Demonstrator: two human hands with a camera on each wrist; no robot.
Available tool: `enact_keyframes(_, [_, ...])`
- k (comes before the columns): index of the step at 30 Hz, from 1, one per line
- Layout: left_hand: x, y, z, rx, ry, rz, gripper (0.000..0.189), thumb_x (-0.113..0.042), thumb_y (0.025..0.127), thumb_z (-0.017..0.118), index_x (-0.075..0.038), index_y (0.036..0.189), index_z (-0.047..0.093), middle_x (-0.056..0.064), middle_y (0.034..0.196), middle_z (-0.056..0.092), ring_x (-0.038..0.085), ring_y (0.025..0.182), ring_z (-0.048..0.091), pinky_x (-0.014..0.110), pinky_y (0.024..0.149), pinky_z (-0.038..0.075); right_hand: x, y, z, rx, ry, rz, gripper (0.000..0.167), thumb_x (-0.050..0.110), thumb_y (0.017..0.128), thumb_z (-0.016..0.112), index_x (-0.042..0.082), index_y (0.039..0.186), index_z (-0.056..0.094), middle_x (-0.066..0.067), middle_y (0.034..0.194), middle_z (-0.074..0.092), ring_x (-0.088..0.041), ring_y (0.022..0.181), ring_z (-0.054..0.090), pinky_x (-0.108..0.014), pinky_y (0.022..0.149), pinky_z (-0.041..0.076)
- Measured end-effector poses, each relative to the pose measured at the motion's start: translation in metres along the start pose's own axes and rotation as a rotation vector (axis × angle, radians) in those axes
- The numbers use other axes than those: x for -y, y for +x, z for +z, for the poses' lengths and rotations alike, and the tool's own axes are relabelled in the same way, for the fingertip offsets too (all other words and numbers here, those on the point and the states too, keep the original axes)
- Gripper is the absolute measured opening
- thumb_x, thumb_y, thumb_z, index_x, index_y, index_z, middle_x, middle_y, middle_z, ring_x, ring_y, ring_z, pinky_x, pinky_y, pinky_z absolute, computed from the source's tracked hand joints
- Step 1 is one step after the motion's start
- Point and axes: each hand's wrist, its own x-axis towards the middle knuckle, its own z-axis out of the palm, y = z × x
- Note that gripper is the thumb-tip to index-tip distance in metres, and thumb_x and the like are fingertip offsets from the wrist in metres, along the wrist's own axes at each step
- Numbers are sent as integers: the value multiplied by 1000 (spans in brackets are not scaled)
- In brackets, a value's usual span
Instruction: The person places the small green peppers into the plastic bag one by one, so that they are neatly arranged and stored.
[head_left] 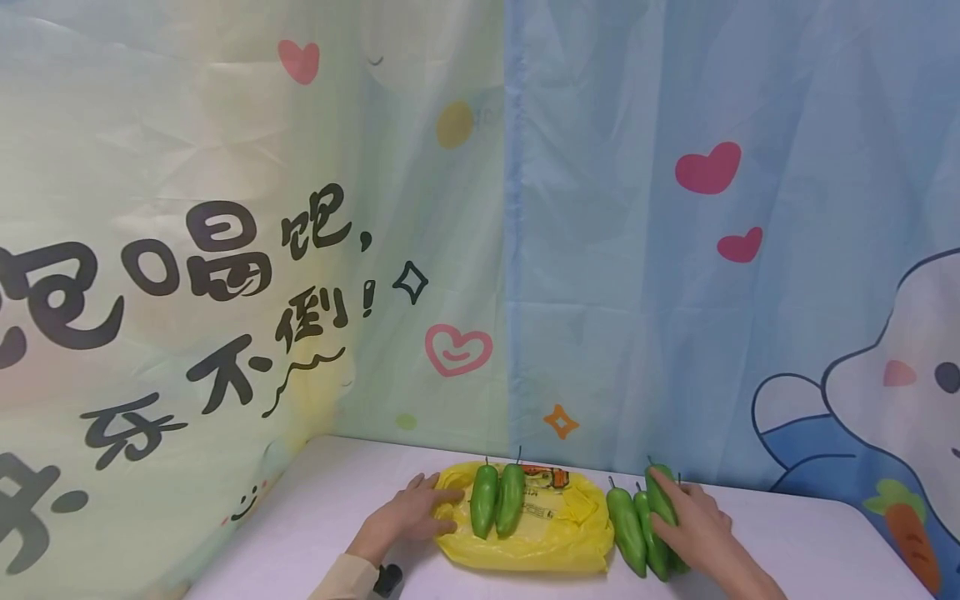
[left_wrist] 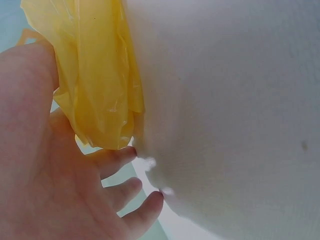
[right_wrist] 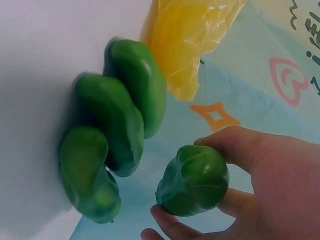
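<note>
My left hand (head_left: 416, 510) rests against the left side of a yellow plastic bag (head_left: 525, 557), its fingers spread loosely along the edge. In the left wrist view the bag's crinkled side (left_wrist: 102, 75) lies between thumb and fingers. Two green peppers (head_left: 485, 500) lie side by side on top of the bag, stems pointing away. At the bag's right, my right hand (head_left: 697, 525) grips another green pepper (right_wrist: 195, 177) between thumb and fingers. Beside it on the table lie three more green peppers (right_wrist: 110, 117), close together; in the head view the hand partly hides them.
The white table (head_left: 300, 517) ends at a printed cloth backdrop (head_left: 585, 250) just behind the bag. A small black object (head_left: 387, 579) shows beside the left wrist.
</note>
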Motion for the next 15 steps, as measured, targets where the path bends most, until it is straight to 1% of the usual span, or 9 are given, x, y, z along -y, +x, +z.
enact_keyframes(6, [-1,-1,0,-8,15,5,49,-39,89,70,-25,136,64,21,159,38,49,149,25,72,117,25,8,0,3,0,14,-23,68,25,92,64,4,151,38,-41,130,47,-48,108,54,-72,83,43])
enact_keyframes(15, [-2,-1,1,3,11,-15,49,-39,89,69,-27,136,63,19,160,37,48,150,24,71,117,25,21,2,5,14,22,-36,69,27,92,64,6,153,38,-37,133,48,-47,111,53,-72,86,42])
